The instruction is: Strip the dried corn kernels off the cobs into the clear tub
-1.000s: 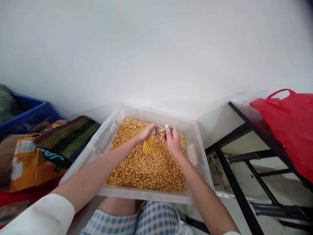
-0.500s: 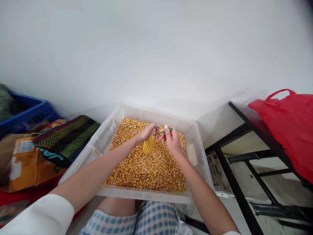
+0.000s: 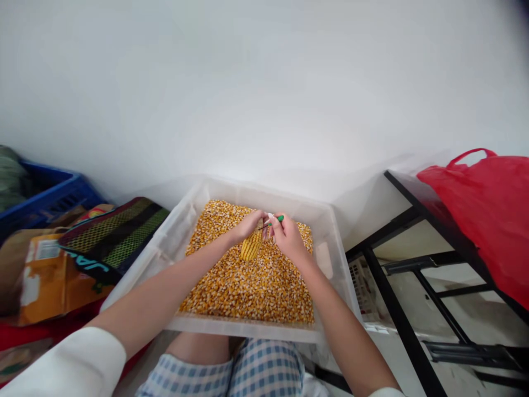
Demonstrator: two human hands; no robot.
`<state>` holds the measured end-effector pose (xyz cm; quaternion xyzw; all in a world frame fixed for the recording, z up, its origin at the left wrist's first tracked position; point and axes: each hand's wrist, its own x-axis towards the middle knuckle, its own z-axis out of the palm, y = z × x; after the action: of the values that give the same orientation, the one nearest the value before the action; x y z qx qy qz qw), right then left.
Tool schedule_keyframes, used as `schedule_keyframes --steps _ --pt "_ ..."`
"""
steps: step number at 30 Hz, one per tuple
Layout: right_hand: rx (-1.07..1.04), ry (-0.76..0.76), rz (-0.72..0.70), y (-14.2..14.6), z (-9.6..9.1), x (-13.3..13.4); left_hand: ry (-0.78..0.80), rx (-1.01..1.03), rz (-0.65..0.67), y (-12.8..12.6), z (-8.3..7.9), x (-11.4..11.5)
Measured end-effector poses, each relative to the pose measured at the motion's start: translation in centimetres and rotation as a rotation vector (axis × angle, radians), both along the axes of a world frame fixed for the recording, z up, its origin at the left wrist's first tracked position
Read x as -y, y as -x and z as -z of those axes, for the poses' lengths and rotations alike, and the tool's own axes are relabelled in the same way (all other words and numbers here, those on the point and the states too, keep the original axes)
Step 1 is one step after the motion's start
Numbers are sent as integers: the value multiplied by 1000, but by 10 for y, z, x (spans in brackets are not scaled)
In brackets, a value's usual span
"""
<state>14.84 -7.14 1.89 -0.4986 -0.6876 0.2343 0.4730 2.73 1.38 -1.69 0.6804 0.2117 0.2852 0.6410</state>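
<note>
My left hand (image 3: 249, 224) is closed round the upper part of a yellow corn cob (image 3: 250, 248), which tilts over the loose kernels (image 3: 248, 289). Rows of kernels still line the cob's lower end. Between the fingers of my right hand (image 3: 288, 238) is a small screwdriver-like tool with a green handle (image 3: 280, 219) and a thin dark shaft. Its shaft points left at the top of the cob, and the tip is too small to make out. Both hands are close together above a translucent plastic bin (image 3: 285, 332) holding the kernels.
The bin rests at my knees, against a white wall (image 3: 264, 99). To the left are a blue crate (image 3: 61, 193), a mesh bag (image 3: 119, 237) and an orange package (image 3: 53, 281). A black metal frame (image 3: 397, 309) stands at right, with a red bag (image 3: 487, 209) on top.
My right hand has moved left with the green-handled tool, closer to my left hand and the cob. My left hand keeps its hold on the cob.
</note>
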Motion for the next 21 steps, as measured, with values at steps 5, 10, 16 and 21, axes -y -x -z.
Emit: schedule_keyframes --steps 5,10,16,21 --pt "-107 98 0 -6 2 -4 -87 -41 55 -2 -2 7" --pt "-211 214 -32 -13 8 -8 -95 -28 105 -6 -1 12" --pt "-218 323 -92 -9 13 -6 -36 -32 146 -5 -3 10" --pt "-304 153 24 -4 8 -2 -70 -28 67 0 0 4"
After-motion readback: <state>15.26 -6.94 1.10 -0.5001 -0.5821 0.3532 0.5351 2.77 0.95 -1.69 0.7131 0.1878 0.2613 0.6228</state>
